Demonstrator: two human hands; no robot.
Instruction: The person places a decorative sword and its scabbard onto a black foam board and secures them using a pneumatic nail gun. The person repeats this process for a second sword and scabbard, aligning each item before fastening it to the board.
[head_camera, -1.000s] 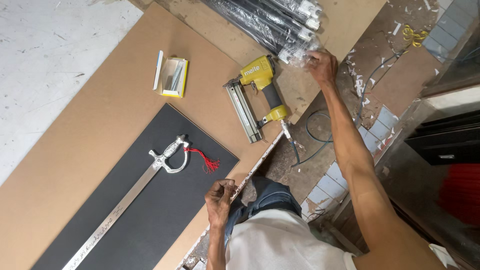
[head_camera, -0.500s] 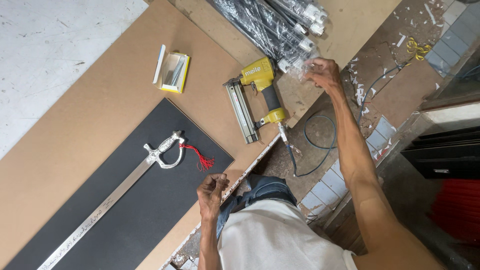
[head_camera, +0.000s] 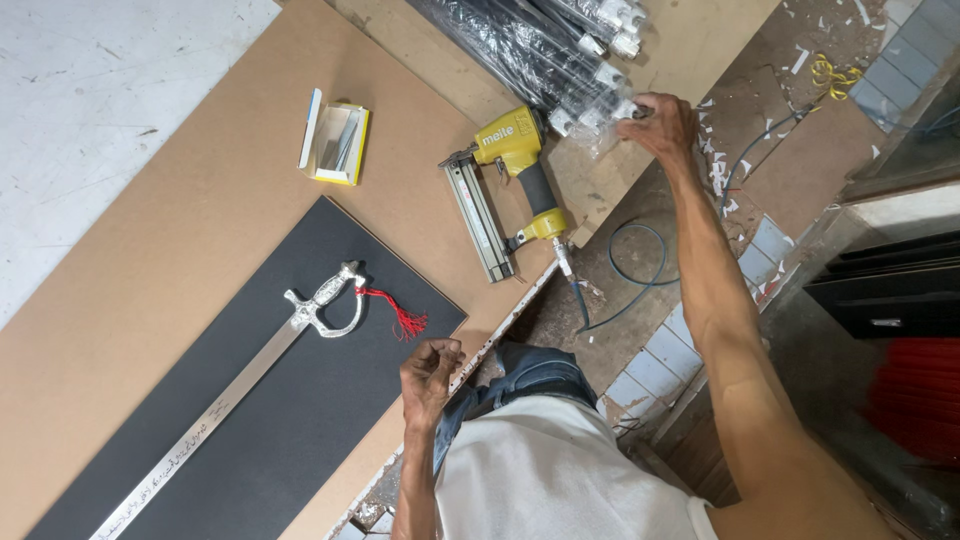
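Observation:
My right hand (head_camera: 662, 125) reaches far out and grips the plastic-wrapped end of a bundle of black frame strips (head_camera: 530, 45) lying on a brown board (head_camera: 200, 200). My left hand (head_camera: 430, 378) is curled shut at the near edge of that board, holding nothing that I can see. A silver sword (head_camera: 250, 375) with a red tassel lies on a black panel (head_camera: 290, 440) just left of that hand. A yellow nail gun (head_camera: 505, 185) with an air hose rests on the board between my two hands.
A small yellow and white box of staples (head_camera: 335, 140) lies open on the board, left of the nail gun. A blue-grey hose (head_camera: 625, 285) loops over the dusty floor. Dark shelving with something red (head_camera: 915, 390) stands at the right.
The view has shifted slightly. My right hand has stayed on the wrapped end of the strip bundle, and my left hand has remained curled at the board's edge.

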